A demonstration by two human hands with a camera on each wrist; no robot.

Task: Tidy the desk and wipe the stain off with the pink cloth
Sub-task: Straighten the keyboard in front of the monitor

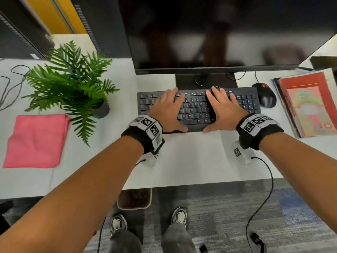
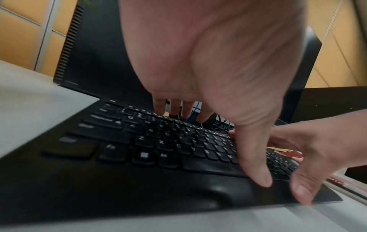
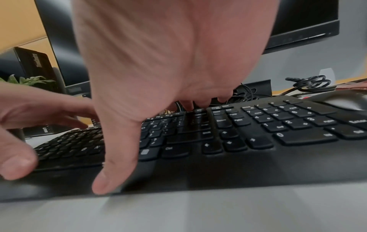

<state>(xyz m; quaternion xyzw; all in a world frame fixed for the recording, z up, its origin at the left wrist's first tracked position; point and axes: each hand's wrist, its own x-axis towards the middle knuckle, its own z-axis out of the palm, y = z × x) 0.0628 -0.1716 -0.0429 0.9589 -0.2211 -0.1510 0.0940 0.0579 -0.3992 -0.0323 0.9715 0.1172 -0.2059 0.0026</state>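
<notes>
A black keyboard (image 1: 195,108) lies on the white desk (image 1: 191,157) in front of the monitor. My left hand (image 1: 173,110) spans its left half and my right hand (image 1: 218,112) spans the middle-right part. On each hand the fingertips hook over the far edge and the thumb presses the near edge. The left wrist view shows the left hand (image 2: 238,125) clamping the keyboard (image 2: 139,149). The right wrist view shows the right hand (image 3: 129,125) doing the same on the keyboard (image 3: 258,133). The folded pink cloth (image 1: 36,141) lies flat at the desk's left. No stain is visible.
A potted fern (image 1: 73,79) stands between cloth and keyboard. A black mouse (image 1: 266,95) and a stack of books (image 1: 308,103) sit to the right. The monitor (image 1: 218,33) stands just behind the keyboard. Loose cables (image 1: 12,83) lie far left; a bin (image 1: 135,198) stands under the desk.
</notes>
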